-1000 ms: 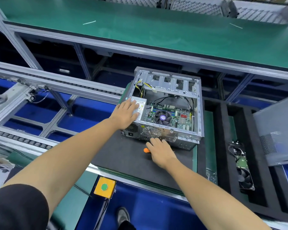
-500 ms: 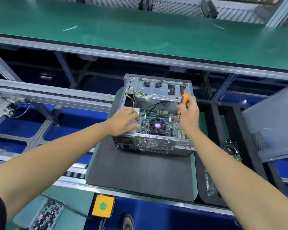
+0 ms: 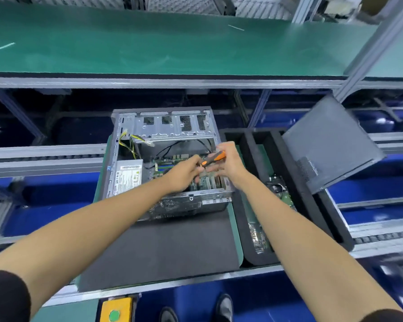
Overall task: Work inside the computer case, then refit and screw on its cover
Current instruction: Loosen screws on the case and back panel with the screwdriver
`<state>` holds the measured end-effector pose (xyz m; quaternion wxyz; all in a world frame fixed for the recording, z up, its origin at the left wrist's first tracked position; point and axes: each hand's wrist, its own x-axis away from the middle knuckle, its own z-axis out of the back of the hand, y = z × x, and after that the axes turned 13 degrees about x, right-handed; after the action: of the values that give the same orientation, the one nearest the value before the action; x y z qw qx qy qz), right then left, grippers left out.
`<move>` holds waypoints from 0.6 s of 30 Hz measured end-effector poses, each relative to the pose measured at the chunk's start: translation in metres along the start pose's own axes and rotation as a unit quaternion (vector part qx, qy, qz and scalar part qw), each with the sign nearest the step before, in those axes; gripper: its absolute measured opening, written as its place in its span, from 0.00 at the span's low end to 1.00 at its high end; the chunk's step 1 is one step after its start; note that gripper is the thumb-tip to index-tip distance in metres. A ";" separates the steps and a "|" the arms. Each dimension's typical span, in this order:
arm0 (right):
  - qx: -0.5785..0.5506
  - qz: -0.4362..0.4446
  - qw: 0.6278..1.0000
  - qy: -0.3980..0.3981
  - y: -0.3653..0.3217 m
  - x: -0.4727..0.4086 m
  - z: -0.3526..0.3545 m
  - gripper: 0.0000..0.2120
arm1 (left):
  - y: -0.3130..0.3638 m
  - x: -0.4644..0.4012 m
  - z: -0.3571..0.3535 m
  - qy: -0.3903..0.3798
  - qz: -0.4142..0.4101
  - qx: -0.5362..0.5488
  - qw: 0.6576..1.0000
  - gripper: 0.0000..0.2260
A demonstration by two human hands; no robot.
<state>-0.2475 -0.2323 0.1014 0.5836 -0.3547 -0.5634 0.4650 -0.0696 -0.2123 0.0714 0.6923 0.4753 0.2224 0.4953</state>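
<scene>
Head view: computer case (image 3: 168, 159) lies open mid-bench, stiff sheet metal, fragile board inside. Its cover (image 3: 330, 145) leans at 2 o'clock; thin and light I'd guess, best held by its edges. Foam tray (image 3: 249, 224) at 3 o'clock holds loose parts. Both grips, left hand (image 3: 184, 173) and right hand (image 3: 226, 161), are clamped on the screwdriver (image 3: 213, 158).
</scene>
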 end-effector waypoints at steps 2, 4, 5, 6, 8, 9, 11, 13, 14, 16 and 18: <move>0.076 0.065 0.992 0.073 -0.002 -0.005 0.036 0.06 | -0.002 -0.004 -0.006 0.015 0.022 -0.006 1.000 0.04; 0.135 0.073 0.975 0.163 0.011 -0.009 0.080 0.07 | -0.002 -0.007 -0.013 0.022 0.038 -0.005 0.999 0.03; 0.186 0.041 0.962 0.195 0.025 -0.011 0.102 0.07 | -0.002 -0.008 -0.017 0.024 0.045 -0.002 0.999 0.04; 0.259 -0.006 0.944 0.205 0.042 -0.013 0.125 0.06 | -0.002 -0.009 -0.021 0.026 0.051 0.005 0.998 0.04; 0.438 -0.132 0.878 0.141 0.086 -0.014 0.168 0.12 | -0.001 -0.012 -0.027 0.037 0.063 0.022 0.997 0.04; 0.514 -0.189 0.831 0.096 0.107 -0.010 0.185 0.19 | 0.000 -0.014 -0.029 0.048 0.070 0.028 0.996 0.04; 0.608 -0.249 0.753 0.030 0.139 0.001 0.211 0.29 | 0.000 -0.015 -0.031 0.074 0.077 0.039 0.994 0.04; 0.634 -0.276 0.722 -0.016 0.167 0.007 0.226 0.30 | 0.000 -0.014 -0.034 0.089 0.083 0.028 0.992 0.04; 0.639 -0.288 0.713 -0.031 0.177 0.009 0.229 0.30 | 0.001 -0.013 -0.035 0.093 0.086 0.020 0.992 0.04; 0.665 -0.283 0.690 -0.045 0.188 0.011 0.230 0.29 | 0.003 -0.013 -0.037 0.100 0.091 0.002 0.991 0.04; 0.706 -0.248 0.663 -0.037 0.194 0.010 0.233 0.29 | 0.004 -0.014 -0.037 0.105 0.092 -0.012 0.990 0.04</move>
<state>-0.5055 -0.1873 -0.0508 0.7313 0.3335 -0.1546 0.5745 -0.1062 -0.2081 0.0563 0.6221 0.4304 0.2432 0.6071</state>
